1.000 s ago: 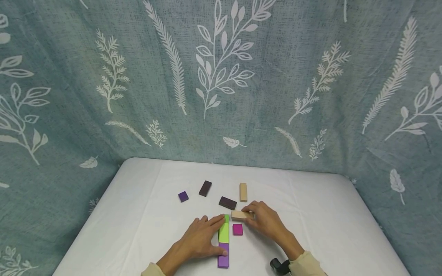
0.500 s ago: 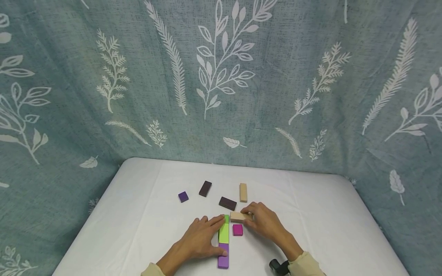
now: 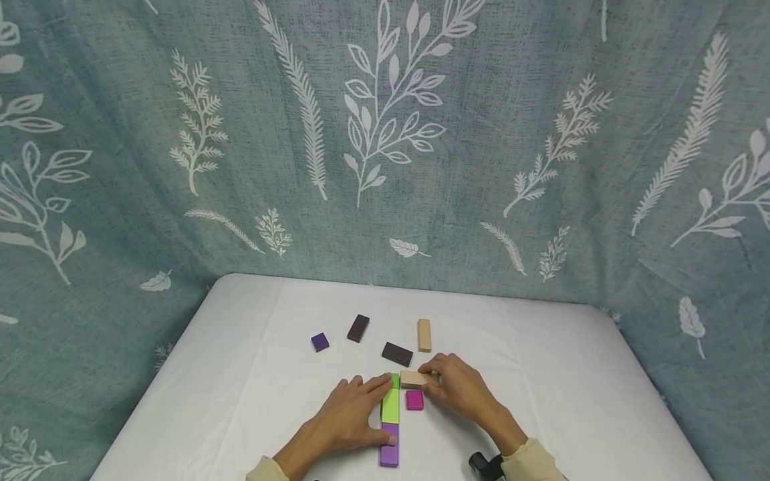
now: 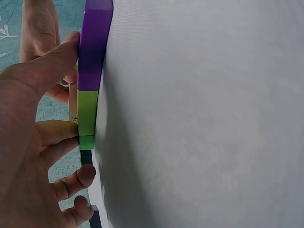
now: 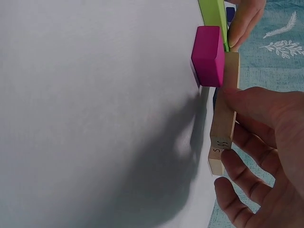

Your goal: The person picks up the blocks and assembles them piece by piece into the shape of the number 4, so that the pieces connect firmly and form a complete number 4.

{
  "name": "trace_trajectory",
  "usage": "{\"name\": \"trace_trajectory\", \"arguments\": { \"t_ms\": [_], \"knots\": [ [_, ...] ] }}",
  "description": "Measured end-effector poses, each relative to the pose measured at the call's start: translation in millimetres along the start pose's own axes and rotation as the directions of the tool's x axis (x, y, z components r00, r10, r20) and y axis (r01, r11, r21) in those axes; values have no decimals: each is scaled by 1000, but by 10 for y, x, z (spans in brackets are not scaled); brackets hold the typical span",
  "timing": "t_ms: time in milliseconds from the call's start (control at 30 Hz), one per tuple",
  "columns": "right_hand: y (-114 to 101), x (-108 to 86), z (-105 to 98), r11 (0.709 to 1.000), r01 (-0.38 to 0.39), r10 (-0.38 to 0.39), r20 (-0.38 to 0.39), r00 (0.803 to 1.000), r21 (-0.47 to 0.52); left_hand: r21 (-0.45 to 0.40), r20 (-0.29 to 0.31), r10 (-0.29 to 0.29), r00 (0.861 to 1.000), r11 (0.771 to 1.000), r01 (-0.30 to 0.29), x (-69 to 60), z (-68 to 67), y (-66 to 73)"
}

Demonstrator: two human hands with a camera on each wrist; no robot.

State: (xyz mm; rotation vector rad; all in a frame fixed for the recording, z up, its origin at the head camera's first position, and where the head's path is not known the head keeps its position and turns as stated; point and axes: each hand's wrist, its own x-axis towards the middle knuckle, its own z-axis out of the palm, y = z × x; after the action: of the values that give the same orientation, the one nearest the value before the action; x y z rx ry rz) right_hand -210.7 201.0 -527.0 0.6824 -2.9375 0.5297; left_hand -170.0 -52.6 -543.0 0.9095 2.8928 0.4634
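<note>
Wooden block (image 3: 412,380), pinched by the right hand (image 3: 460,386) just right of the small green block (image 3: 395,381), seems best kept flat and square, with the left hand (image 3: 353,415), spread along the coloured row (image 3: 390,413), bearing lightly

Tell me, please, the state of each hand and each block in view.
Left hand, touching purple and green
Right hand, gripping near tan
Near tan, held crosswise, one end close to green
Purple, lined up with lime, possibly two pieces
Lime, in line between purple and green
Green, in line beyond lime
Pink, untouched, right of lime
Far tan, lying untouched
Near brown, lying untouched
Far brown, lying untouched
Indigo, lying untouched
</note>
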Motion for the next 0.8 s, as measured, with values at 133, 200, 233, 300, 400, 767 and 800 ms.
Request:
{"name": "trace_trajectory", "arguments": {
  "t_ms": [133, 200, 233, 300, 400, 767, 800],
  "knots": [
    [6, 6, 17, 1000, 4, -4, 7, 1000, 4, -2, 4, -2, 1000, 1000, 2, 2, 0, -5],
    [7, 5, 20, 1000, 5, -5, 10, 1000, 7, -5, 10, -4, 1000, 1000, 4, 2, 1, -7],
    [9, 4, 23, 1000, 6, -6, 11, 1000, 7, -6, 14, -5, 1000, 1000, 5, 2, 1, -8],
    [11, 3, 27, 1000, 4, -4, 16, 1000, 8, -14, 20, -7, 1000, 1000, 7, 2, 1, -10],
    [15, 6, 35, 1000, -4, 4, 28, 1000, 3, -17, 22, -7, 1000, 1000, 8, 2, 5, -13],
    [14, 15, 51, 1000, -6, 5, 55, 998, 25, -12, 12, -5, 1000, 1000, 5, 1, 7, -16],
    [14, 16, 53, 1000, -6, 4, 57, 998, 28, -11, 13, -5, 1000, 1000, 5, 2, 8, -17]
  ]
}}
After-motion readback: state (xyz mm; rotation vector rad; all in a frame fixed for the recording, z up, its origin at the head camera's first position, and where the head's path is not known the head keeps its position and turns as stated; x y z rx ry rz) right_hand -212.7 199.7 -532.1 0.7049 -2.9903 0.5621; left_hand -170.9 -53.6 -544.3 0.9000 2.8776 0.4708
